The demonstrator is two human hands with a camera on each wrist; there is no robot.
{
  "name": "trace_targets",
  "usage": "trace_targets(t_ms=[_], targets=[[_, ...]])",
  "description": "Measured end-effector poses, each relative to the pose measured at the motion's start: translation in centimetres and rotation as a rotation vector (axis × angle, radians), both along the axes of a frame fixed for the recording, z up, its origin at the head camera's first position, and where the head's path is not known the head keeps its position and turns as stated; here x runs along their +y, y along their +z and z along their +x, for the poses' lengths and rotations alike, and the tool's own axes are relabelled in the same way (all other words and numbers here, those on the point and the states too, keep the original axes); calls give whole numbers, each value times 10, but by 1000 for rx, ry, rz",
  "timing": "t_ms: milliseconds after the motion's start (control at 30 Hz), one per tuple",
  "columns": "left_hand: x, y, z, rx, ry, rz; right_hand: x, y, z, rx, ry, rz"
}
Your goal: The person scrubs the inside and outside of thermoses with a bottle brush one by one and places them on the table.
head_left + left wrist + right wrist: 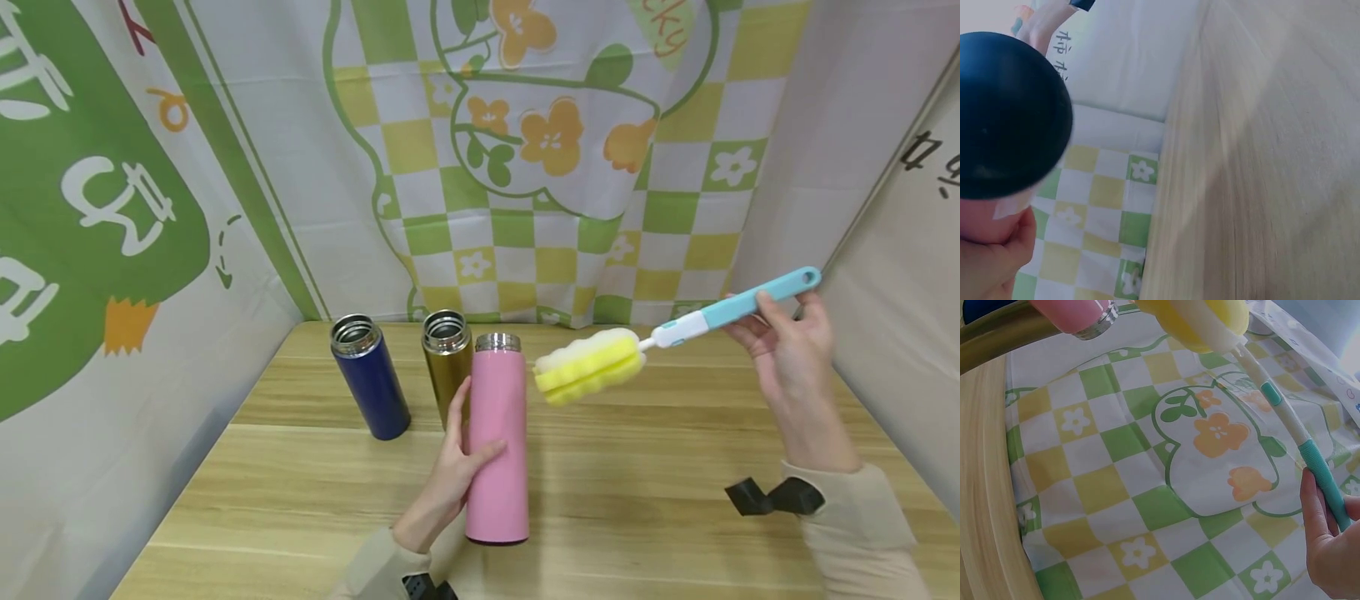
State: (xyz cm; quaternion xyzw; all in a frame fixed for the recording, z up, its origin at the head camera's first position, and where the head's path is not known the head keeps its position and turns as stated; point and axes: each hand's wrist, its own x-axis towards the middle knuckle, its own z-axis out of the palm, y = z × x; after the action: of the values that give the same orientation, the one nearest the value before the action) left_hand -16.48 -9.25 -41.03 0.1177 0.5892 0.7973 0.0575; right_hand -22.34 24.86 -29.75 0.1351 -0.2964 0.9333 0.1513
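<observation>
My left hand (pixel 453 475) grips a pink thermos bottle (pixel 498 442) by its lower body, its steel mouth tilted away from me. The left wrist view shows the bottle's dark round base (pixel 1010 119) clear of the wooden table. Off to the right, my right hand (pixel 795 367) holds a bottle brush by its blue handle (pixel 750 304). The brush's yellow and white sponge head (pixel 592 367) points left, beside the pink bottle's mouth with a small gap between them. In the right wrist view the fingers (pixel 1316 512) wrap the ribbed handle.
A dark blue bottle (pixel 375 383) and a gold bottle (pixel 444 358), both uncapped, stand upright on the wooden table (pixel 300 500) at the back left. The gold one is partly hidden by the pink bottle and left hand. A patterned curtain (pixel 510 242) hangs behind the table.
</observation>
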Motion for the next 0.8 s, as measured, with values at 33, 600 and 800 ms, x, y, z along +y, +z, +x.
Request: trace_targets(t_ms=[33,600,800], targets=[[0,0,0,7,10,-16,0,0,0,0,0,1],[-5,-8,-3,117,-98,-28,-11,13,-8,-15,-19,34],[-5,-7,-4,101,-134,1,-18,16,-11,-29,-32,100]])
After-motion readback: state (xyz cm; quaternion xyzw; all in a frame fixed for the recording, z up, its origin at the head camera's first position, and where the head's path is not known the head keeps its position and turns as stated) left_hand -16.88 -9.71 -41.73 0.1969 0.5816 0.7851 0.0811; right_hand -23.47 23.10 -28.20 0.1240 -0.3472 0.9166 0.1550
